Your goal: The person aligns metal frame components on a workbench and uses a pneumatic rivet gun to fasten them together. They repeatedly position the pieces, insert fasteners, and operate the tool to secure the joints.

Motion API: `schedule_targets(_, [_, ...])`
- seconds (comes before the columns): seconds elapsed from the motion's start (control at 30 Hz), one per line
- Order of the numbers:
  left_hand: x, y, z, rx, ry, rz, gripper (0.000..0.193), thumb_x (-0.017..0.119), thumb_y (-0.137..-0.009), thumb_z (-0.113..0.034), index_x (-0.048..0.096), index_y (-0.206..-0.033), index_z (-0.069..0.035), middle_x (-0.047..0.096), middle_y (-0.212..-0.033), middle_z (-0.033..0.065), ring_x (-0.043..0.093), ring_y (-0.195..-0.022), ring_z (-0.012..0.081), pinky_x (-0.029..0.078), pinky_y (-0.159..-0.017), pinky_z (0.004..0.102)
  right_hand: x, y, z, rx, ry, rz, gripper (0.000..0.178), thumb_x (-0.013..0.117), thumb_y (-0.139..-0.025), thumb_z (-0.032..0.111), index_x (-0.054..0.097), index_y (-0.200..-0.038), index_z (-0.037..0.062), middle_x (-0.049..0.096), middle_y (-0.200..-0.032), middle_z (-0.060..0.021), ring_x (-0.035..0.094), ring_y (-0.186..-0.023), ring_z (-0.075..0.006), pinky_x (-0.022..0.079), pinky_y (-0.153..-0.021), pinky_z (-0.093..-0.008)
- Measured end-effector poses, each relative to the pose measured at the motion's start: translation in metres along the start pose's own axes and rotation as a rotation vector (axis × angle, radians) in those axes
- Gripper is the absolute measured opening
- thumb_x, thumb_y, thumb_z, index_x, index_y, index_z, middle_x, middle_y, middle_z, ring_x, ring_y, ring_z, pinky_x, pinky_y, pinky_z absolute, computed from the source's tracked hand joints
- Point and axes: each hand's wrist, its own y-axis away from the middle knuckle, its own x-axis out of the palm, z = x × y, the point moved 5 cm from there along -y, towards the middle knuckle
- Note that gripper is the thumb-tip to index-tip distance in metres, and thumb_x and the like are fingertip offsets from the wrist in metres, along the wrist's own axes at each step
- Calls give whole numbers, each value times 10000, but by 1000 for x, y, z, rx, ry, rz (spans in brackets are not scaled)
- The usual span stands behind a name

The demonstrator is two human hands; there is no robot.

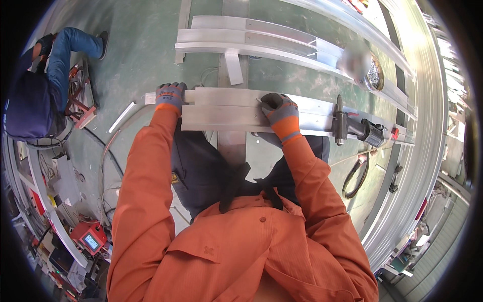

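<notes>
A long silver aluminium profile [221, 117] lies crosswise before me, over a metal support beam. My left hand [171, 95], in a grey and orange glove, is closed around a narrower metal bar [150, 98] at the profile's left end. The bar's tip sticks out left of the fingers. My right hand [280, 111], gloved alike, rests on the profile's upper face with its fingers pinched together. A small pale tip shows at those fingers, too small to name. Further right, a black power tool [375, 133] with a red end lies across the profile beside a metal crosspiece [340, 121].
More aluminium profiles [216, 36] lie parallel beyond. Long stacked profiles [425, 151] line the right side. A co-worker [35, 100] in dark clothes crouches at the left, near a red metal stand [80, 100]. Cables [105, 156] trail over the floor towards a red box with a screen [89, 239].
</notes>
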Motion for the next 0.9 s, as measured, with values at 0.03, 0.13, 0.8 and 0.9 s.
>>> schedule_targets(0.03, [-1, 2, 0, -3, -1, -6, 466, 745, -749, -387, 642, -1165, -203, 667, -1236, 53, 601, -1223, 260, 437, -1048, 411, -4, -2, 11, -18, 67, 20, 306, 730, -801, 307, 726, -1025, 99, 714, -1065, -146, 661, -1034, -328, 542, -897, -411])
schedule_targets(0.13, [-4, 5, 2, -8, -5, -32, 497, 770, -728, -416, 650, -1166, -213, 671, -1228, 44, 611, -1211, 260, 443, -1043, 419, -8, -13, 44, -78, 359, 215, 279, 694, -822, 291, 716, -1039, 118, 690, -1098, -145, 629, -1104, -324, 523, -936, -411])
schedule_targets(0.8, [-14, 23, 3, 113, 64, -213, 245, 650, -857, -251, 678, -1094, -201, 711, -1136, 68, 650, -1129, 271, 438, -1015, 445, -2, -4, 30, -297, 61, -79, 136, 689, -822, 246, 707, -915, 149, 702, -954, -154, 660, -900, -394, 533, -791, -492])
schedule_targets(0.9, [-12, 25, 3, 133, 87, -212, 268, 702, -815, -239, 671, -1078, -195, 711, -1127, 70, 649, -1127, 279, 447, -1007, 446, -3, -5, 30, -311, 42, -104, 123, 688, -818, 231, 709, -899, 141, 700, -931, -151, 664, -872, -396, 538, -762, -491])
